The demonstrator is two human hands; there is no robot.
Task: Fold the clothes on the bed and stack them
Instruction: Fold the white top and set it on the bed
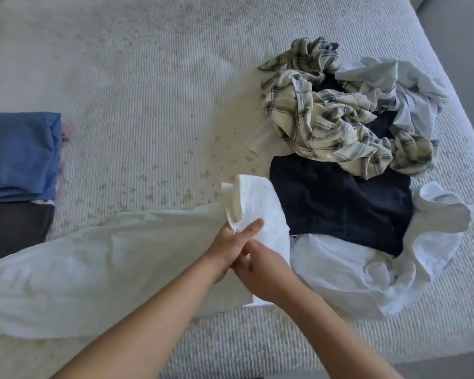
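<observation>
Left hand point(225, 248) and right hand point(257, 269) meeting, both grips pinching a white garment point(99, 272) at its raised end. Long axis running from there leftward across the bed point(148, 91). Rumpled clothes pile point(340, 127) right; folded stack point(19, 157) far left.

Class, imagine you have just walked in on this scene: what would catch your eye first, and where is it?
First, the two hands meeting at centre bottom, the left hand and right hand both gripping a white garment that trails off to the left. Next, the unfolded pile at the right of the bed: a crumpled plaid shirt lying on a dark navy garment. At the far left edge, a folded blue garment tops a small stack.
</observation>
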